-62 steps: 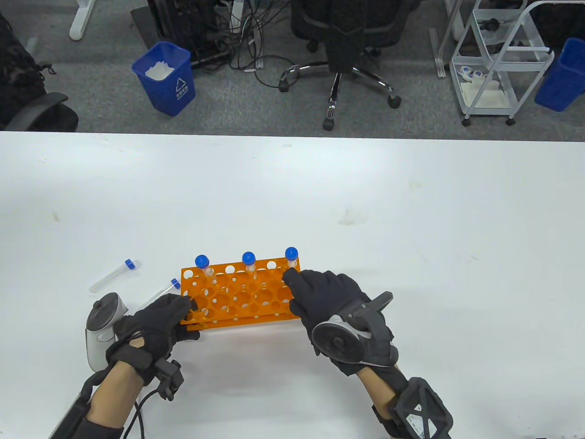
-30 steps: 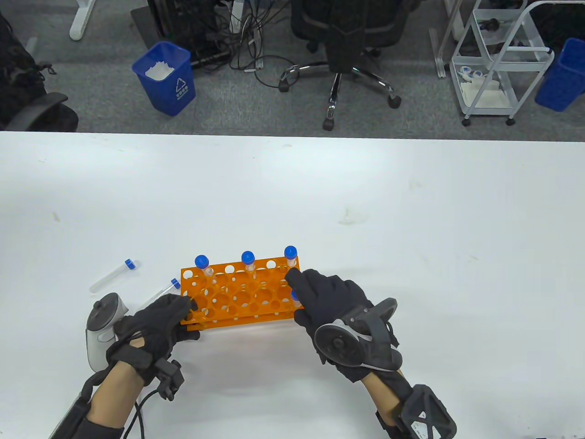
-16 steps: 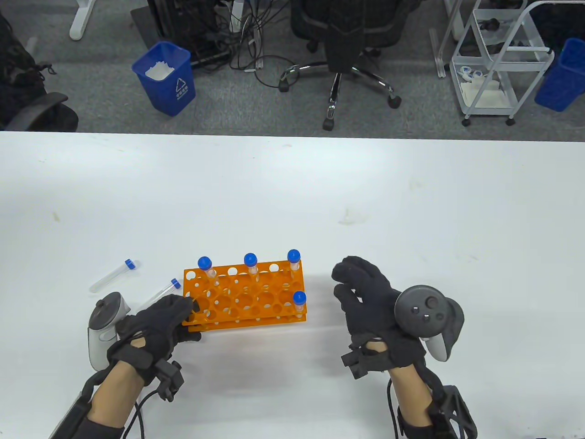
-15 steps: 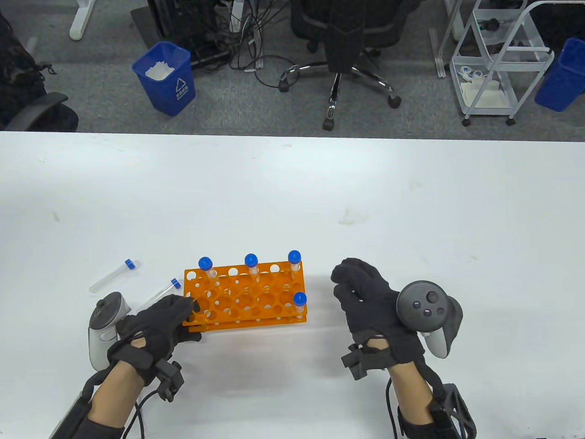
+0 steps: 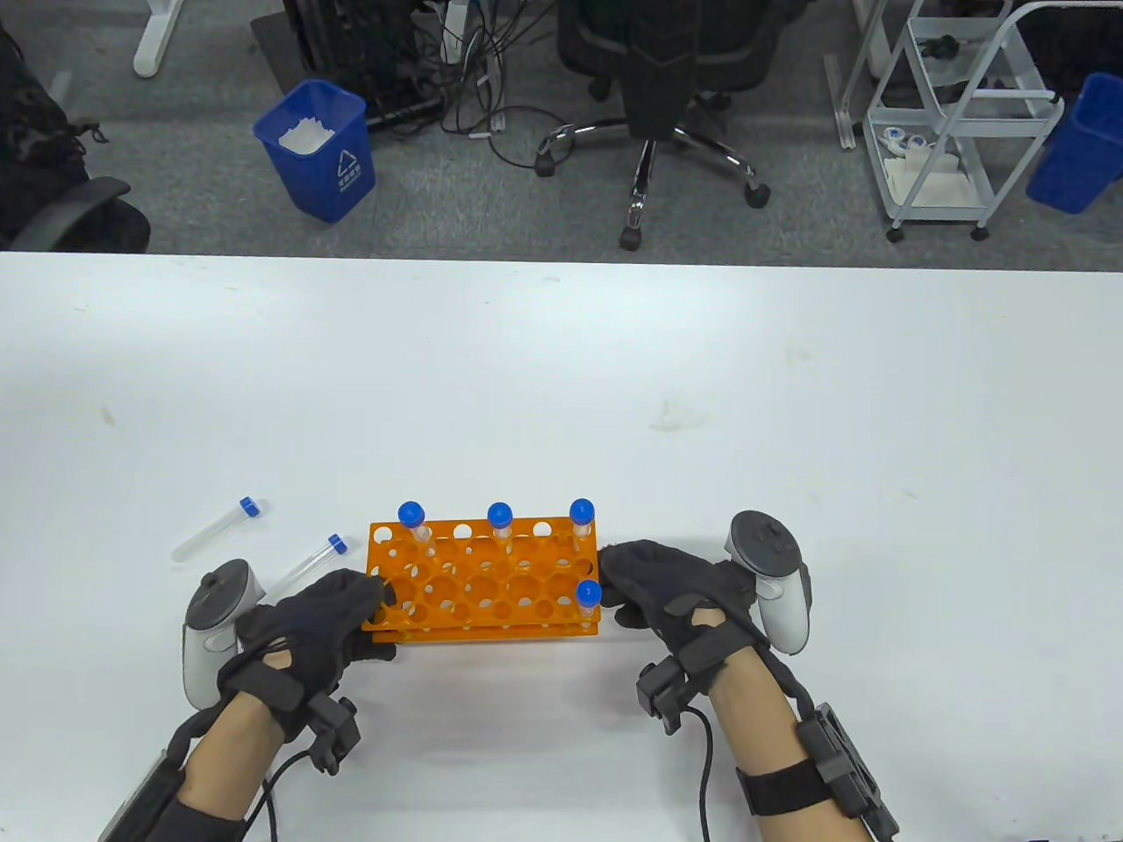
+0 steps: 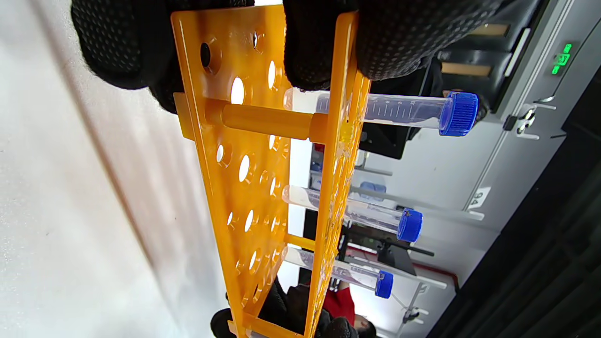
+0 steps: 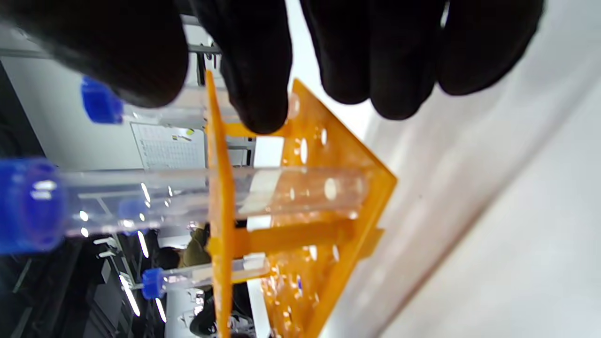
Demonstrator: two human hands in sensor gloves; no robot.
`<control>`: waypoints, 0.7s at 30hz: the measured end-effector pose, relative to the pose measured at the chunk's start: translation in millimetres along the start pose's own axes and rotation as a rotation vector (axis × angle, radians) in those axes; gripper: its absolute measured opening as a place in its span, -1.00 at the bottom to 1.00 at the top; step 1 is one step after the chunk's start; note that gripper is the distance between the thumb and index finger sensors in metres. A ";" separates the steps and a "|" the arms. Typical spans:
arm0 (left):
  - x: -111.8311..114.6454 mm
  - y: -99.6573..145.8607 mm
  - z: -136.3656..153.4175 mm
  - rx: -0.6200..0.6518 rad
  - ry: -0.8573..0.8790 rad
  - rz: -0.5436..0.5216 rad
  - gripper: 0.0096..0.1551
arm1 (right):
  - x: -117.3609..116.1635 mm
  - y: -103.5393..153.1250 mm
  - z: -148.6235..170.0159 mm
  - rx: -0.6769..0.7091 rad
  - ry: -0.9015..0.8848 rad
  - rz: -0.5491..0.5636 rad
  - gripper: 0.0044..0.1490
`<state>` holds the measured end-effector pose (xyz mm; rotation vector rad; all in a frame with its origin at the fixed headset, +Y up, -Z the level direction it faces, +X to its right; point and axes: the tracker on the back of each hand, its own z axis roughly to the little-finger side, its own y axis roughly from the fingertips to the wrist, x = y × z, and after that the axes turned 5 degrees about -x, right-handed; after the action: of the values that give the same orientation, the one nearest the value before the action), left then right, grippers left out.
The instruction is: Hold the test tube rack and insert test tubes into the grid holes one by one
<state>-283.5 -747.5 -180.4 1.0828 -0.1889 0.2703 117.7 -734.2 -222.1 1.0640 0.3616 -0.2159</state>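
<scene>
The orange test tube rack (image 5: 491,627) stands on the white table (image 5: 614,368), near its front edge. Three blue-capped tubes stand in its far row, the left one (image 5: 411,514) at the corner. One more tube (image 5: 588,595) stands in the near right corner hole. My left hand (image 5: 377,602) grips the rack's left end; in the left wrist view its fingers (image 6: 319,51) clamp the rack (image 6: 211,155). My right hand (image 5: 614,586) holds the rack's right end. In the right wrist view one of its fingers (image 7: 256,94) reaches between the plates of the rack (image 7: 220,211), beside the near tube (image 7: 164,192).
Two loose blue-capped tubes lie on the table left of the rack, one (image 5: 215,529) farther out and one (image 5: 309,561) just beyond my left hand. Beyond the table's far edge are a blue bin (image 5: 318,149) and an office chair (image 5: 654,79).
My right hand let go of the fourth tube in the near right hole, drew away to the right, then came back onto the rack's right end. The rack shifted slightly right.
</scene>
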 end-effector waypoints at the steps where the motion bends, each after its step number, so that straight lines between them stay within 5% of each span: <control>1: 0.5 -0.5 0.3 -0.001 -0.001 0.003 -0.61 | -0.9 -1.0 1.5 -0.011 0.007 -0.012 -0.33; 21: 6.4 -5.6 3.8 -0.025 -0.025 0.045 -0.61 | -4.8 -6.3 7.1 -0.057 -0.009 -0.020 -0.51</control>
<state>-275.7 -752.6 -181.5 1.0580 -0.2385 0.2943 112.4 -743.4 -222.3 1.0034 0.3684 -0.2265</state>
